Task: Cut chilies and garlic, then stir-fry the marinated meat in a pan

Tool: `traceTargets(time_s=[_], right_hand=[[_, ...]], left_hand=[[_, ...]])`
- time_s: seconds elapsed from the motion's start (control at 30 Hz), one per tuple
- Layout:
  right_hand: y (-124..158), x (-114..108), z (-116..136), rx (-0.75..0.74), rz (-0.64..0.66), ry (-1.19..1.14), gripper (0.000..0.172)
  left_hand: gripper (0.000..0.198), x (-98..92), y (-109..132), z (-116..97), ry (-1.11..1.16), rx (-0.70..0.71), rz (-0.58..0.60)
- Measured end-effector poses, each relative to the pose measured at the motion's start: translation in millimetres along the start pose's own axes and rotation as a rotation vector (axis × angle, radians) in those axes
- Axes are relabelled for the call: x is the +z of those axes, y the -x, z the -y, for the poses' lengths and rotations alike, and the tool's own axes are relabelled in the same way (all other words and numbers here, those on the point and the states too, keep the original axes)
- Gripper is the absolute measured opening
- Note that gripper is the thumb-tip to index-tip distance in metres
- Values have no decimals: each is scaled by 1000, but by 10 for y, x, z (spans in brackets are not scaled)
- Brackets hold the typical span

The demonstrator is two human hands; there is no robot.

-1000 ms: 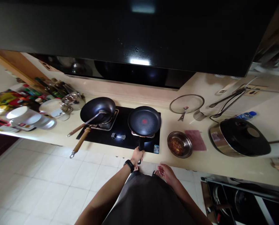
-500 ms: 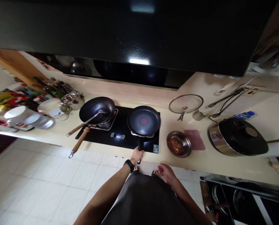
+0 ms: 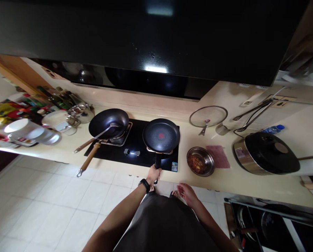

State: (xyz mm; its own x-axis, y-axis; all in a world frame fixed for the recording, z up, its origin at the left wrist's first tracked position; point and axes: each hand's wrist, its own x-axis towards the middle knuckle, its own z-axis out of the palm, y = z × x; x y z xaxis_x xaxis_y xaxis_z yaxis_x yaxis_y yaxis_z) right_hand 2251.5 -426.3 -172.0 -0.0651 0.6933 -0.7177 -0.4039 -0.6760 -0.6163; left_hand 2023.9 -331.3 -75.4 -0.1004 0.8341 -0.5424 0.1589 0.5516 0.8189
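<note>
My left hand (image 3: 153, 173), with a dark watch on its wrist, is wrapped round the black handle of a frying pan (image 3: 161, 135). The pan sits flat on the right burner of the black gas stove (image 3: 145, 158); its dark inside holds no food and shows a red spot in the middle. My right hand (image 3: 187, 193) hangs in front of the counter edge near my body, its fingers loosely bent and slightly apart, holding nothing. Nearest to it on the counter is a steel bowl (image 3: 209, 164) with brownish food inside.
A wok (image 3: 106, 117) with a spatula (image 3: 98, 135) resting in it occupies the left burner, its wooden handle jutting past the counter. Rightward are a pink cloth (image 3: 219, 156), a glass lid (image 3: 198, 116) and a lidded pot (image 3: 247, 159). The range hood (image 3: 93, 38) hangs low above. An open drawer (image 3: 256, 203) stands lower right.
</note>
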Motion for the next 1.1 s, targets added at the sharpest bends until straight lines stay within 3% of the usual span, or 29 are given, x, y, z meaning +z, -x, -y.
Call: traceTargets(time_s=[1.1], right_hand=[[-24, -33, -61, 0, -23, 6, 41]], left_hand=[[16, 22, -7, 39, 27, 19, -1]])
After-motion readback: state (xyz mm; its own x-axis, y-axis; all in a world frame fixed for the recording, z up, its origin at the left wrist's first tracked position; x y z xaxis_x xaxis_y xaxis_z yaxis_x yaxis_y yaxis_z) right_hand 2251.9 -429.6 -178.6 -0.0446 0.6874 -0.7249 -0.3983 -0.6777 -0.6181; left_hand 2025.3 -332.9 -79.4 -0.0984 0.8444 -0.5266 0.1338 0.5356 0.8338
